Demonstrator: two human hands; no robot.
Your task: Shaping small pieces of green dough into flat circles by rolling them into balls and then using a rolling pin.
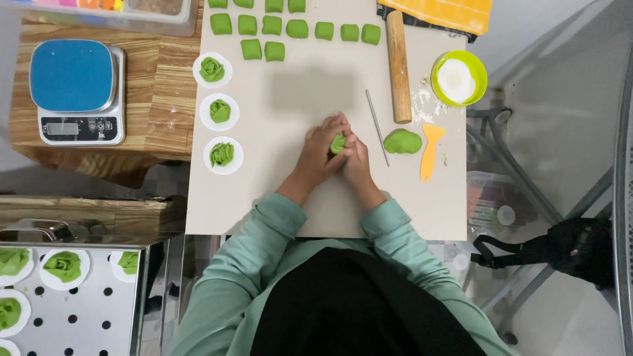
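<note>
1. Beige rectangular work board (pixel 297 99) lies across a wooden table (pixel 158 99), with grey floor to the right
2. Left hand (pixel 320 150) and right hand (pixel 356 155) are pressed together, fingers clamped on a small green dough piece (pixel 337 143)
3. Dough piece sits mid-board; its long axis cannot be determined
4. Wooden rolling pin (pixel 397 66) points away from the person

A scale (pixel 78 91) is sitting left of the board (pixel 264 198), a rolling pin (pixel 397 66), bowl (pixel 459 79) and scraper (pixel 430 151) lying near its right edge.
</note>
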